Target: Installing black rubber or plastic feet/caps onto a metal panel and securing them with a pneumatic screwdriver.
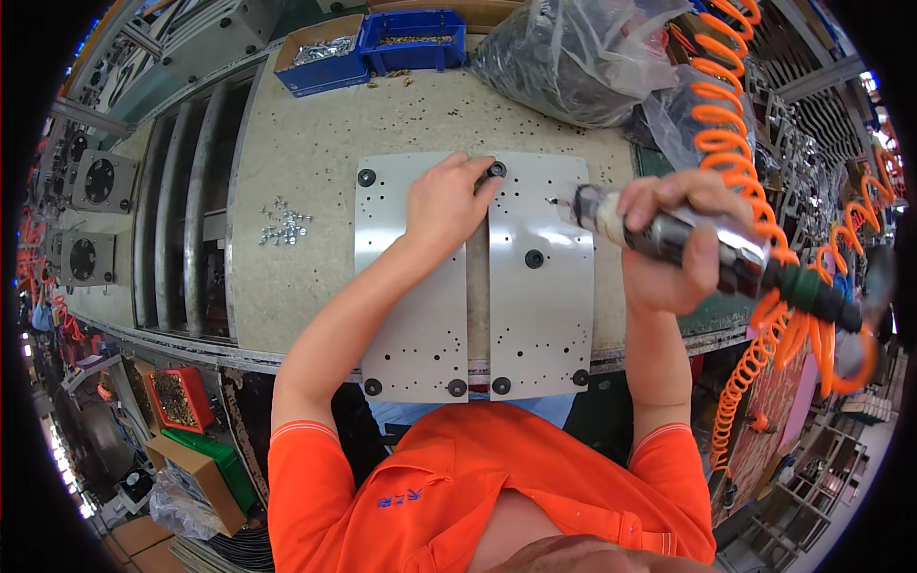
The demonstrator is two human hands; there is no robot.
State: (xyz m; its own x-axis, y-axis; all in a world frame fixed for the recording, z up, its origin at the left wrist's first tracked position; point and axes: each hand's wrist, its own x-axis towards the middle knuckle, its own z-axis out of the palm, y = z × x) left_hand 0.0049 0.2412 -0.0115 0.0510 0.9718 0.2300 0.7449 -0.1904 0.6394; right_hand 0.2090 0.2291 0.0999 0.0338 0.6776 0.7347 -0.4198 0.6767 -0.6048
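Two grey metal plates with small holes, a left plate [411, 306] and a right plate [540, 315], lie side by side at the bench's front edge. With its fingers closed, my left hand [447, 202] holds a black round foot [496, 170] at the far left corner of the right plate. My right hand [683, 234] grips an air screwdriver [659, 234], its bit pointing left above that plate; something small, possibly a screw, shows at the tip. Another black foot [534, 259] sits mid-plate. More black feet [373, 387] are at other corners.
Loose screws [285, 222] are piled left of the plates. Blue bins [413, 43] of small hardware and a clear bag [573, 67] of dark parts stand at the back. An orange coiled hose [723, 124] hangs at right. Metal rollers [196, 210] lie left.
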